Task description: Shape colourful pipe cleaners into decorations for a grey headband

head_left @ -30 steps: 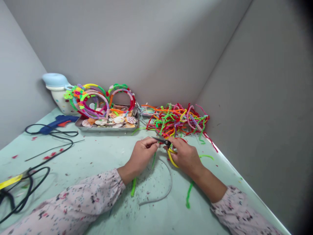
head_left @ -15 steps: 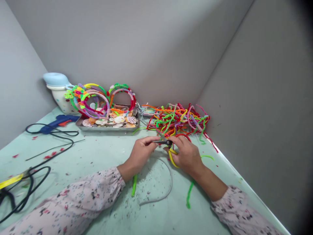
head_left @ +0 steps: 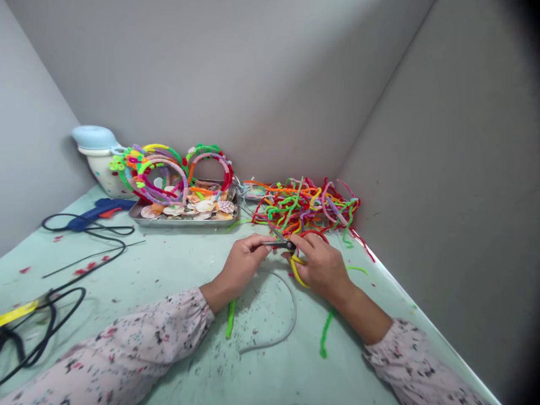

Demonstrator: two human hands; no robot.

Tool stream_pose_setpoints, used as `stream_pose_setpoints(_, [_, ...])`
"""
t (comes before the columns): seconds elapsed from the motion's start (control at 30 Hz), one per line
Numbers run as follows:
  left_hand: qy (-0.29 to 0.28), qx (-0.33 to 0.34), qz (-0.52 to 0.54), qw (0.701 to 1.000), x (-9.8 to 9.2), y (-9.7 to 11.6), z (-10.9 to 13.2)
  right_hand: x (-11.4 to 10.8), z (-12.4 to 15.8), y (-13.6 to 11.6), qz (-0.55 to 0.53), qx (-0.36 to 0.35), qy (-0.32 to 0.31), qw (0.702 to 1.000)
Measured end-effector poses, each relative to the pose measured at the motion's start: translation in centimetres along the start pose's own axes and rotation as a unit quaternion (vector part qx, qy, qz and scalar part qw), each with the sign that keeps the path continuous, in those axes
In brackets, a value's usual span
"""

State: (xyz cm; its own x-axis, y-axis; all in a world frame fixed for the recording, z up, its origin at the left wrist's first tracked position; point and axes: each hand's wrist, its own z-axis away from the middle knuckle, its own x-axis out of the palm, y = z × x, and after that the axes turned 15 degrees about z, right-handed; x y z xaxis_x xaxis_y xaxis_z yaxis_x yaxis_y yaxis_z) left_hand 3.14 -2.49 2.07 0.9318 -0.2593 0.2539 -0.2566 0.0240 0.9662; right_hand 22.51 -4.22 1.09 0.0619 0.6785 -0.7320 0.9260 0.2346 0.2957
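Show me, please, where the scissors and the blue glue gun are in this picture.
scissors (head_left: pixel 290 245), head view, on the dark pivot
blue glue gun (head_left: pixel 99 209), head view, on the blue body

Around your pale green tabletop rise three grey walls, one behind it and one on either side, meeting in softly lit corners.

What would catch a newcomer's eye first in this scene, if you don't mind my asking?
The bright tangle of pipe cleaners at the back right stands out first, beside colourful pipe-cleaner rings propped at the back of a metal tray of seashells. In the foreground, the left hand and right hand meet at a small pair of scissors, with a yellow pipe cleaner under the right hand.
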Motion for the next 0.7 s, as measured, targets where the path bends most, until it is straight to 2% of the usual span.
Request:
stream_pose_setpoints(0.27, [-0.009, 0.008, 0.007, 1.000, -0.3, -0.3, -0.2, 0.2, 0.2, 0.5, 0.008, -0.020, 0.007, 1.000])
stream_pose_setpoints(0.7, [-0.027, -0.015, -0.005, 1.000, -0.4, 0.3, -0.4, 0.4, 0.4, 1.1, 0.034, -0.032, 0.005, 0.999])
